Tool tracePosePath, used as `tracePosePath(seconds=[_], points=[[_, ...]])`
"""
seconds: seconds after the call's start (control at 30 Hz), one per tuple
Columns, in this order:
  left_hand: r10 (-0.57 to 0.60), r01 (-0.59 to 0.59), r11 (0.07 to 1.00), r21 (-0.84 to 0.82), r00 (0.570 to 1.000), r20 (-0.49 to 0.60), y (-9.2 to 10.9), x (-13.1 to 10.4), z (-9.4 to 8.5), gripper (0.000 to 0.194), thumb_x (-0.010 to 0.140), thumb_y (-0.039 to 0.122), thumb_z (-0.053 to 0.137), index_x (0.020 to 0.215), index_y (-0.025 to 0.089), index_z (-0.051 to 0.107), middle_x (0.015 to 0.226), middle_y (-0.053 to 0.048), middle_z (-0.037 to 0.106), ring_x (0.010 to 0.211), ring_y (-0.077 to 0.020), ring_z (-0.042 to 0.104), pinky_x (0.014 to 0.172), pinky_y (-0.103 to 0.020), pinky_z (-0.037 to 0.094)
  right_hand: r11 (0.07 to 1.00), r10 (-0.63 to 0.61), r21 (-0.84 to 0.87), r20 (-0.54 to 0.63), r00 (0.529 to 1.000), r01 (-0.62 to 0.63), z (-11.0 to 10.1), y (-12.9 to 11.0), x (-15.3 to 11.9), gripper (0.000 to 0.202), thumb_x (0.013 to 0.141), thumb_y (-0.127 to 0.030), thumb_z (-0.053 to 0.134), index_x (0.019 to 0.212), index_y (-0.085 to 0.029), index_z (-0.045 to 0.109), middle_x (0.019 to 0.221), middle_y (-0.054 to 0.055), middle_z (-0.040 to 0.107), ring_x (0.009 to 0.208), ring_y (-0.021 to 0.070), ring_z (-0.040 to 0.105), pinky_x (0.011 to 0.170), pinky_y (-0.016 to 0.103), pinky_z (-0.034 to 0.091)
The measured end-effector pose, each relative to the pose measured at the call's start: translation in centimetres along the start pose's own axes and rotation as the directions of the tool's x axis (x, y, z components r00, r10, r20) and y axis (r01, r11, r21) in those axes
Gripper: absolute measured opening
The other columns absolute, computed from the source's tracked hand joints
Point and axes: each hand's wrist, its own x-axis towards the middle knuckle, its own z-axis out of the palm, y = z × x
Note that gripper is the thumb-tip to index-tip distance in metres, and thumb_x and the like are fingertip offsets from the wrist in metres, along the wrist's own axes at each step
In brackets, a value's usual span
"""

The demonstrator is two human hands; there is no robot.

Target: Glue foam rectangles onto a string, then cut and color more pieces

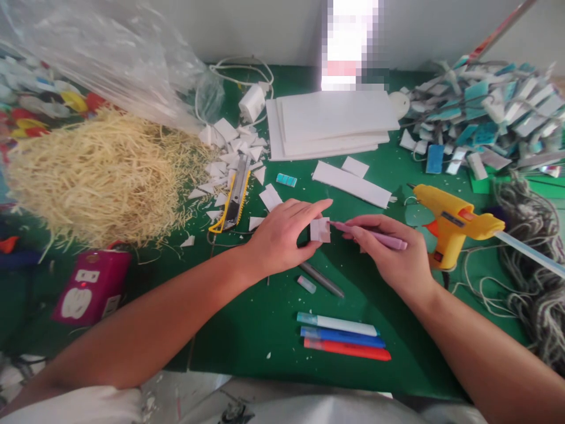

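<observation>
My left hand (285, 238) is closed on a small white piece of board (320, 230), its thumb below and fingers above. A pinkish coloured patch shows on the right part of that piece. Between the fingers of my right hand (392, 247) is a pink marker (388, 239), its tip at or very near the piece's right edge; I cannot tell whether they touch. Beneath my hands lie a dark grey rod (324, 280) and a loose marker cap (306, 284). Closer to me are capped white (344, 324), blue (344, 338) and red (348, 348) markers, side by side.
A yellow utility knife (236, 197) lies among white scraps at left, beside a straw heap (97, 176) and a magenta power socket (92, 287). White boards (331, 121) are stacked behind. At right are a yellow glue gun (454, 224), grey yarn (538, 271) and piled small pieces (489, 112).
</observation>
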Motion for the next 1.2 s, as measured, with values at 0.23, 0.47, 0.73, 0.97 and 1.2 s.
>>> tracePosePath(seconds=[0.23,0.47,0.73,0.97,1.2], points=[[0.009,-0.008,1.0,0.003,1.0,-0.011,0.05,-0.06,0.0,0.053,0.094,0.017,0.063,0.145,0.013,0.048,0.119,-0.01,0.074,0.113,-0.0249,0.068,0.099,-0.041,0.054,1.0,-0.008,-0.011,0.022,1.0,0.008,-0.09,-0.23,-0.07,0.013,0.081,-0.031,0.072,0.074,-0.021,0.075,0.061,0.001,0.073,0.051,0.0132,0.064,0.047,0.023,0.05],[-0.004,0.004,1.0,0.004,1.0,-0.003,-0.02,-0.2,-0.02,0.055,0.094,0.018,0.063,0.147,0.016,0.047,0.122,-0.01,0.073,0.115,-0.026,0.067,0.099,-0.043,0.054,1.0,-0.003,-0.023,0.04,0.999,0.004,-0.14,0.07,-0.22,0.016,0.081,-0.032,0.074,0.069,-0.021,0.074,0.06,0.001,0.073,0.052,0.0145,0.065,0.048,0.024,0.052],[-0.004,0.004,1.0,0.013,1.0,-0.004,0.03,-0.24,-0.08,0.052,0.095,0.02,0.06,0.146,0.015,0.049,0.122,-0.012,0.073,0.112,-0.0269,0.067,0.096,-0.043,0.054,1.0,-0.014,0.001,-0.02,1.0,0.014,0.18,0.07,0.11,0.019,0.081,-0.041,0.08,0.086,-0.022,0.08,0.082,0.004,0.081,0.062,0.0161,0.07,0.055,0.027,0.06],[0.003,-0.003,1.0,-0.007,1.0,-0.007,-0.05,-0.22,0.02,0.05,0.095,0.019,0.06,0.144,0.015,0.049,0.121,-0.011,0.073,0.113,-0.0259,0.068,0.097,-0.042,0.054,1.0,-0.018,-0.019,0.038,0.999,0.018,0.07,0.18,-0.07,0.019,0.083,-0.039,0.077,0.077,-0.021,0.077,0.068,0.003,0.076,0.058,0.016,0.069,0.054,0.027,0.058],[-0.002,0.002,1.0,0.001,1.0,-0.006,-0.12,-0.25,0.05,0.051,0.095,0.019,0.061,0.144,0.014,0.049,0.12,-0.012,0.073,0.11,-0.0261,0.067,0.095,-0.042,0.054,1.0,-0.005,-0.028,0.046,0.999,0.006,0.15,0.05,-0.02,0.02,0.083,-0.04,0.076,0.075,-0.021,0.076,0.064,0.002,0.074,0.057,0.0158,0.067,0.054,0.027,0.057]])
